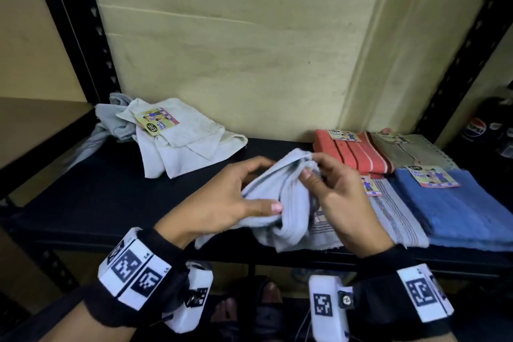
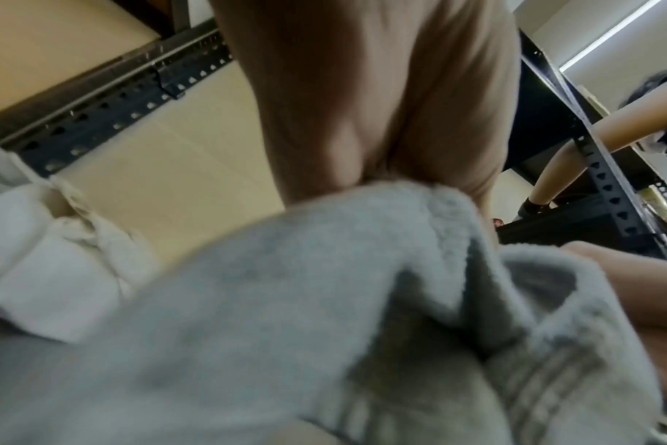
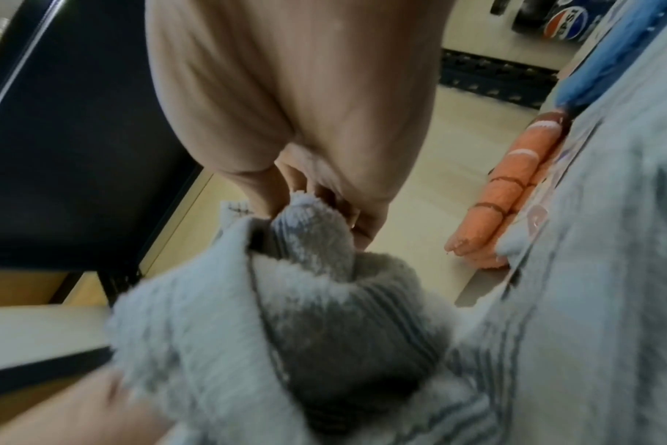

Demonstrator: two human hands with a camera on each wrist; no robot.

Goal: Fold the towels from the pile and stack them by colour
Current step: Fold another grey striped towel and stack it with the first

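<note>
A crumpled pale grey towel (image 1: 280,203) is held up over the front middle of the dark shelf (image 1: 97,191). My left hand (image 1: 236,197) grips its left side, thumb on top. My right hand (image 1: 327,191) pinches its upper fold. In the left wrist view the grey towel (image 2: 286,331) fills the lower frame under my left hand (image 2: 370,105). In the right wrist view my right hand (image 3: 305,120) pinches a tip of the grey towel (image 3: 309,234). An unfolded pile of whitish and grey towels (image 1: 177,141) lies at the back left.
Folded towels lie at the right: an orange striped one (image 1: 355,153), a beige one (image 1: 410,150), a blue one (image 1: 455,205) and a grey striped one (image 1: 397,219) under my right hand. Black rack posts (image 1: 83,36) flank the shelf. Pepsi bottles (image 1: 477,128) stand far right.
</note>
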